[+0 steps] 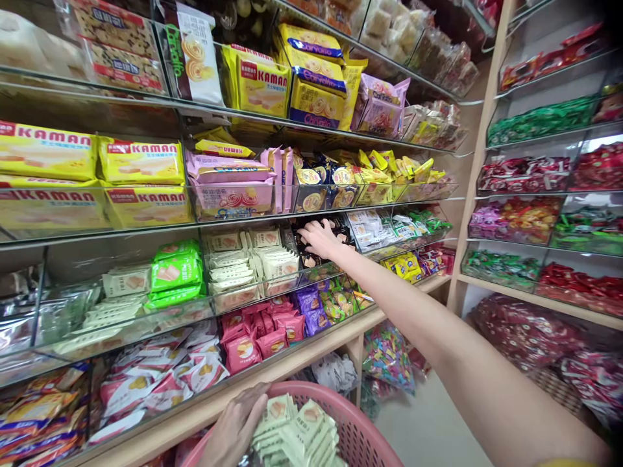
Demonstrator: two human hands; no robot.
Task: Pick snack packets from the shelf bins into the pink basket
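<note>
My right hand reaches into a clear shelf bin, over small black snack packets. Its fingers are apart and bent down onto them; no packet shows lifted. Low in front, my left hand lies over the left rim of a pink plastic basket and grips it there, with fingers against the contents. Inside the basket is a pile of cream-coloured wafer packets. Similar cream packets stand in the bin just left of the black ones.
White packets fill the bin right of my right hand. Red packets and purple packets lie on the tier below. Yellow wafer packs line the tier above. A wooden post divides this shelving from another candy rack at right.
</note>
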